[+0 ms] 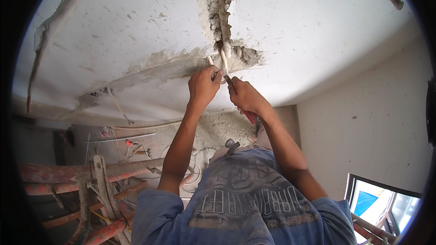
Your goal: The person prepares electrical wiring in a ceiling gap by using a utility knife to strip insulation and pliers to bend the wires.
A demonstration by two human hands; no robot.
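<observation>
Both of my hands are raised to the chased-out wall (136, 27). White cables (224, 59) come down out of the rough channel between them. My left hand (203, 86) is closed, its thumb and fingers pinching a white cable near its lower end. My right hand (246, 96) is wrapped round red-handled pliers (249, 117). The dark jaws of the pliers meet the cable just right of my left fingertips. Whether the jaws are closed on the cable I cannot make out.
A vertical groove (220, 9) with crumbled edges runs up the wall. Another loose cable (119, 106) hangs from a recess at left. Red, dusty scaffold tubes (68, 172) stand at lower left, beside coiled cable (195, 172) on the floor. A window (381, 204) is at lower right.
</observation>
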